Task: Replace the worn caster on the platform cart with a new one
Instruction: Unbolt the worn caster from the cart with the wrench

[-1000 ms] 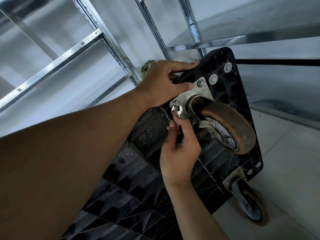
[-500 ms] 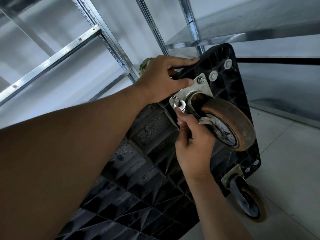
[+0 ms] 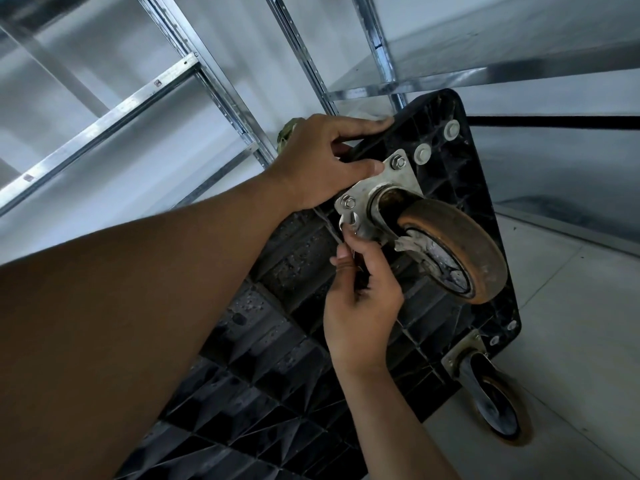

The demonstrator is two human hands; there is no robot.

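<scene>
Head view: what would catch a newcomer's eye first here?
A worn orange caster juts from the tipped-up black cart, mid-right. Just left of it, the right hand holds a small wrench at the caster's plate, while the left hand grips the cart's upper edge.

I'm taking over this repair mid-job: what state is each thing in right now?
platform cart: tipped up, underside towards the camera
worn caster: bolted on, two plate bolts visible
wrench: head at the plate's lower corner
left hand: grips the cart's edge
right hand: holds the wrench
second caster: mounted, by the floor
</scene>
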